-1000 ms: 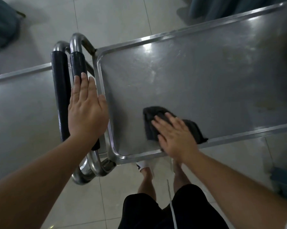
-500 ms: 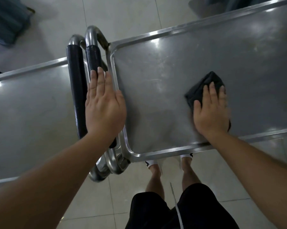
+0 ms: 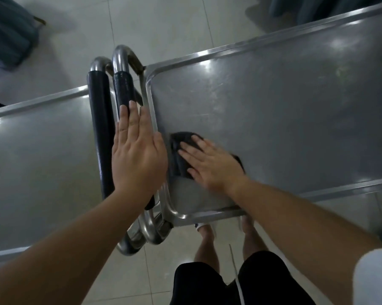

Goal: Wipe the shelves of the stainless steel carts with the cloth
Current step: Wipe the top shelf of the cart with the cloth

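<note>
Two stainless steel carts stand end to end below me. The right cart's top shelf (image 3: 284, 111) fills the right half of the view. A dark cloth (image 3: 181, 150) lies on that shelf near its left rim. My right hand (image 3: 214, 166) presses flat on the cloth with straight fingers and covers most of it. My left hand (image 3: 137, 155) rests flat, fingers straight, on the black-sleeved handle (image 3: 122, 89) of the right cart. The left cart's top shelf (image 3: 42, 161) is bare.
The left cart's own black-sleeved handle (image 3: 100, 128) lies right beside the one under my left hand. A dark blue-grey object (image 3: 7, 31) stands on the tiled floor at the upper left. My legs and shoes (image 3: 207, 230) are under the near rim.
My right hand swept the cloth from the near left part of the shelf out to the right, and has now brought it back to the left rim. My left hand stayed on the handle.
</note>
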A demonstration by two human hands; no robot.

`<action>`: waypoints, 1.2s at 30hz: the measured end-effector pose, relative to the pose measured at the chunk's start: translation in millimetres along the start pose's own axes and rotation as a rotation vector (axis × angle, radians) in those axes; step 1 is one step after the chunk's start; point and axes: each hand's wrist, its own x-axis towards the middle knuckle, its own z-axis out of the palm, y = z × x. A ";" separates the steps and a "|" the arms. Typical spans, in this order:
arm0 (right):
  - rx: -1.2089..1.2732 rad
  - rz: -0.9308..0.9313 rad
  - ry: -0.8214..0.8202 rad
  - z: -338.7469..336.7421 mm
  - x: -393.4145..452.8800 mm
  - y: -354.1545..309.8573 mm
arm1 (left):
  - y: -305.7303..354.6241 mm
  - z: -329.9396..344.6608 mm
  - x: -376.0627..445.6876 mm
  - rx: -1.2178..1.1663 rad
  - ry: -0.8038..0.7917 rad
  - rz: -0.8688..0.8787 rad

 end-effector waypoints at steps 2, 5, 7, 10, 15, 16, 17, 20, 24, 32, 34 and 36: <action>0.000 0.135 0.070 -16.3 -14.2 54.1 | 0.1 -1.9 -0.2 0.002 -0.004 -0.004; 0.028 0.393 0.119 -41.4 -36.3 140.3 | 1.0 -3.7 -0.3 0.005 -0.020 -0.006; 0.053 0.614 0.170 -57.8 -46.9 190.6 | 1.8 -4.3 0.3 0.002 -0.027 -0.011; 0.090 0.889 0.201 -70.3 -47.3 230.2 | 3.7 -4.4 1.4 -0.010 -0.026 -0.017; 0.138 1.097 0.312 -50.9 4.7 149.1 | 4.3 -5.3 0.8 -0.015 -0.027 -0.024; 0.141 1.056 0.307 -43.5 17.3 117.8 | 4.2 -4.9 0.9 -0.016 -0.026 -0.023; 0.144 0.993 0.288 -36.0 30.0 85.0 | 4.0 -4.5 1.0 -0.015 -0.025 -0.021; 0.162 0.681 0.175 -15.3 66.9 -5.3 | 3.1 -3.8 1.9 -0.009 -0.019 -0.013; 0.073 0.086 -0.048 2.8 87.9 -58.6 | 2.9 -3.2 0.9 0.031 -0.016 -0.009; 0.010 0.119 0.054 -30.9 60.0 78.1 | 1.6 -3.4 0.7 0.012 -0.028 -0.012; 0.049 0.303 0.110 -47.6 47.9 134.2 | 1.4 -3.7 1.3 0.009 -0.022 -0.010; 0.075 0.569 0.163 -62.3 31.4 189.3 | 0.7 -3.1 2.1 0.005 -0.016 -0.014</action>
